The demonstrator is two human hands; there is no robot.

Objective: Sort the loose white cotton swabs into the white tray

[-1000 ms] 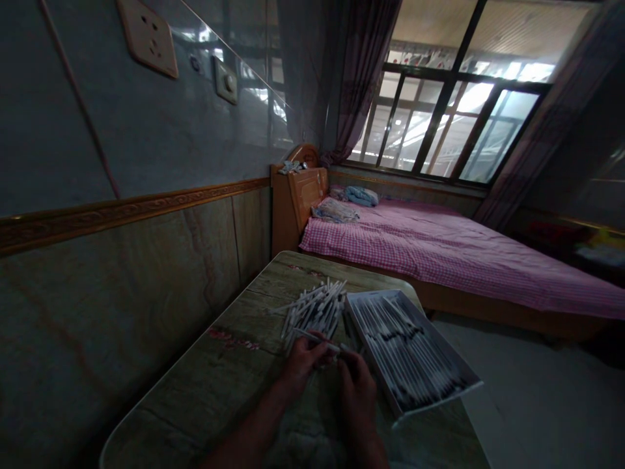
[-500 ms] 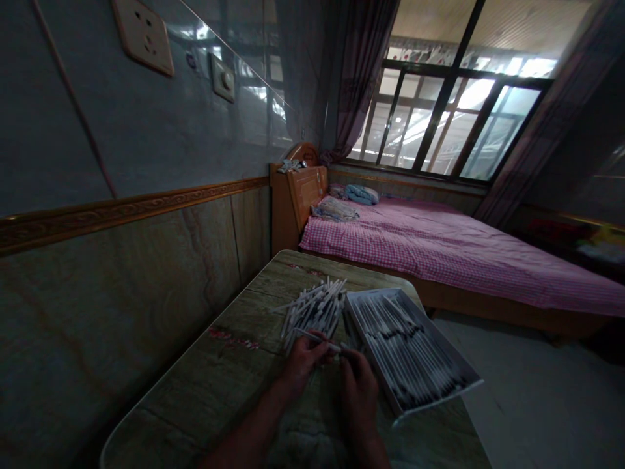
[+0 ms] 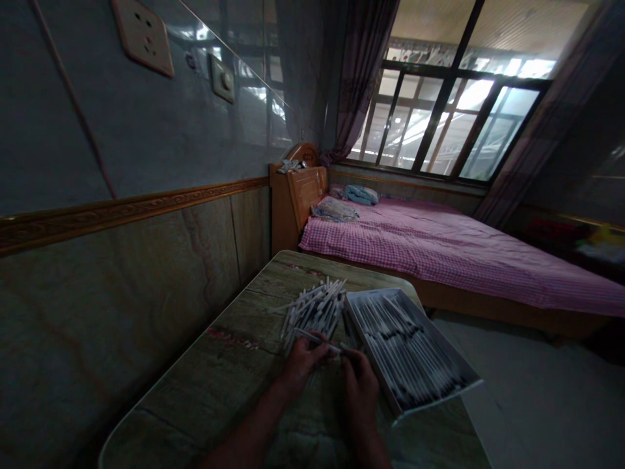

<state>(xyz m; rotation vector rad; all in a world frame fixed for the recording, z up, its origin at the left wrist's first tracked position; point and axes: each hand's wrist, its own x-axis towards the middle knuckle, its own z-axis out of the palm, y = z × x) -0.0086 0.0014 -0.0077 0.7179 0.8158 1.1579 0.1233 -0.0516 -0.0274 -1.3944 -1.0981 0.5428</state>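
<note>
My left hand [image 3: 303, 363] is closed, its fingers pinching a thin white pen-like stick [image 3: 312, 337] that slants down to the right. Close to the stick's right end, my right hand [image 3: 360, 387] is also closed, thumb and fingers pressed together; what they pinch is too small and dark to make out. Just beyond my left hand lies a loose pile of similar white sticks [image 3: 317, 304]. To the right of my right hand, a shallow white box [image 3: 442, 402] holds many such sticks with dark ends, laid side by side in two rows.
Everything rests on a wood-patterned table [image 3: 195, 391] with rounded corners, along a tiled wall [image 3: 146, 280]. The box reaches the table's right edge. Past the table stands a bed [image 3: 415, 228] with a pink checked sheet, below a window [image 3: 439, 117].
</note>
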